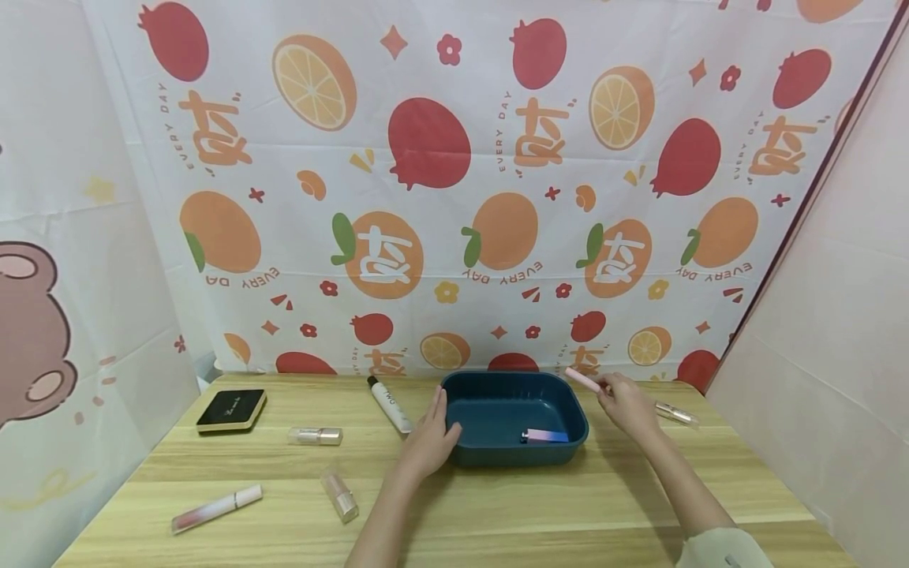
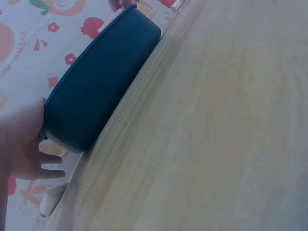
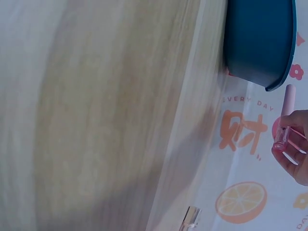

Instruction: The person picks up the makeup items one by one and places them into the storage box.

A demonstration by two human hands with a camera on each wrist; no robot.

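A dark teal bin [image 1: 514,456] sits on the table, with a pink-to-blue lipstick tube [image 1: 547,436] lying inside it near the front wall. My left hand [image 1: 428,439] holds the bin's left side, thumb at the rim and fingers outside along the wall. Two of its fingers [image 2: 51,173] point down beside the bin in the left wrist view. To the bin's right, my right hand [image 1: 629,404] pinches a slim lip gloss tube [image 3: 288,102] by its clear pink end. Its long pale pink cap points up toward the bin's back right rim.
A white squeeze tube [image 1: 389,405] with a black cap lies left of the bin. Further left are a black compact [image 1: 231,411], two clear lipstick tubes [image 1: 316,436] and a pink gloss tube [image 1: 217,509]. Another clear tube [image 1: 677,414] lies behind my right hand. A fruit-print cloth [image 1: 440,237] hangs behind.
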